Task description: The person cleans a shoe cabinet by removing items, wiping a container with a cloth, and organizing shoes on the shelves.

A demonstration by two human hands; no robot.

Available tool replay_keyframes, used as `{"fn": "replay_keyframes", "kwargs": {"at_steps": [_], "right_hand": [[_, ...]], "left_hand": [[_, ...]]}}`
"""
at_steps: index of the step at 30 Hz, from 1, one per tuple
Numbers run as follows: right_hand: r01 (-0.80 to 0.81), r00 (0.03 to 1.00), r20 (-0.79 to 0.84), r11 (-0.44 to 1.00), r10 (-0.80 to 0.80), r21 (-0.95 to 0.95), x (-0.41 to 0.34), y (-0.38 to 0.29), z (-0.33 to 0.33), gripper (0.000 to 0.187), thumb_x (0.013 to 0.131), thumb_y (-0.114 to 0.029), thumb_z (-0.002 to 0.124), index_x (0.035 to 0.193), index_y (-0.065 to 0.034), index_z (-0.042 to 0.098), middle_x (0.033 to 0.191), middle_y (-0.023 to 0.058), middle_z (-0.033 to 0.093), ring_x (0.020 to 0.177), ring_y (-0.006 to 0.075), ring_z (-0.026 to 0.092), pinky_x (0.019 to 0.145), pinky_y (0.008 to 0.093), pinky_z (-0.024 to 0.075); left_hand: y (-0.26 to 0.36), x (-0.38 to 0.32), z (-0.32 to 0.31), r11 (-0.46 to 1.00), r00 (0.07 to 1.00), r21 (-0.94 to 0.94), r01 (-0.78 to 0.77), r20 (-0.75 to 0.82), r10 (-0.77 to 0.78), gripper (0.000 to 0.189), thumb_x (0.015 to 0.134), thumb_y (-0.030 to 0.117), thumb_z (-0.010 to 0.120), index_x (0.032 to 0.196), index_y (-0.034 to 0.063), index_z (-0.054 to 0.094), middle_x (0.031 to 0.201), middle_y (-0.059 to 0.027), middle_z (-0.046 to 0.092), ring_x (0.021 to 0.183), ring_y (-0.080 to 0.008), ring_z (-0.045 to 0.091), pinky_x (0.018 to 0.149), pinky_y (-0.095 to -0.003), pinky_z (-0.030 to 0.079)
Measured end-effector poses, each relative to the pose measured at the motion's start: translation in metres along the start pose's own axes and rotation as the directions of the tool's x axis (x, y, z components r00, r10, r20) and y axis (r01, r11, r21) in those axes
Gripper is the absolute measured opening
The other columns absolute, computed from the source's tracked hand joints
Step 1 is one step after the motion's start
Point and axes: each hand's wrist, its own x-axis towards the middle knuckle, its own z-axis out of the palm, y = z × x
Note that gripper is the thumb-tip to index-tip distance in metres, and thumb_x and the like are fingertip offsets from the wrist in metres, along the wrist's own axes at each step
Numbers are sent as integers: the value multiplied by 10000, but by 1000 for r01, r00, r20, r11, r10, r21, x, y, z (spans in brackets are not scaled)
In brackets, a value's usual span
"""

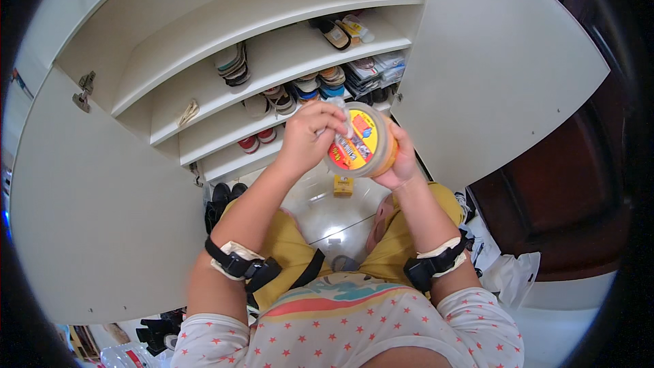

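A round lidded plastic tub (357, 140) with a yellow and red label is held up before the open shoe cabinet. My right hand (401, 158) grips its orange side from the right and below. At the lid's upper left edge, my left hand (319, 128) pinches a crumpled, whitish, translucent piece, perhaps a wipe or plastic film; which one I cannot tell. Beyond the tub, on the tiled floor between my feet, stands a small yellow box (343, 186).
Cabinet shelves (286, 56) hold stacked insoles (233, 64), red shoes (249, 144) and packaged flat items (365, 76). Open doors flank me on the left (102, 204) and right (490, 61). Black shoes (221, 197) stand by the left door, a white plastic bag (516, 276) at right.
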Motion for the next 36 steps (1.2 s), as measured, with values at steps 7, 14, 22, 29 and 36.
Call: {"fn": "replay_keyframes", "kwargs": {"at_steps": [7,14,22,29,36], "right_hand": [[-93,995,-26,989,97,117,3,1,-9,536,853,-429,414,1253,-73,408,1213,128,492,1094,254,505,937,411,408],[-28,998,-59,999,31,46,1,2,-15,503,847,-417,437,1216,-75,455,1159,132,531,1051,261,532,929,402,417],[12,998,-57,1000,-11,24,-3,1,5,550,844,-400,452,1271,-60,384,1233,143,470,1117,275,482,976,427,369],[102,991,-85,995,-102,-2,0,-8,-6,543,834,-385,465,1250,-43,405,1208,149,491,1109,278,488,963,426,379],[31,998,-46,1000,-30,8,4,12,-7,512,840,-382,452,1236,-60,417,1188,135,505,1086,262,504,936,415,405]], "left_hand": [[43,5,31,963,999,-268,34,35,-25,213,666,-87,540,749,63,667,804,-50,590,791,-172,567,743,-270,442],[44,-5,22,921,983,-385,57,182,16,200,639,-88,556,741,55,653,761,-60,602,734,-184,588,706,-278,456],[8,17,10,981,982,-38,191,-1,-191,153,642,-63,563,736,29,641,757,-90,602,727,-201,588,672,-278,464],[25,-21,11,955,953,-54,292,103,-285,131,642,-53,586,704,43,649,743,-87,605,719,-206,595,656,-286,468],[38,4,29,946,973,-258,196,-67,-220,145,636,-62,567,724,32,635,762,-70,606,741,-172,582,693,-271,452]]}}
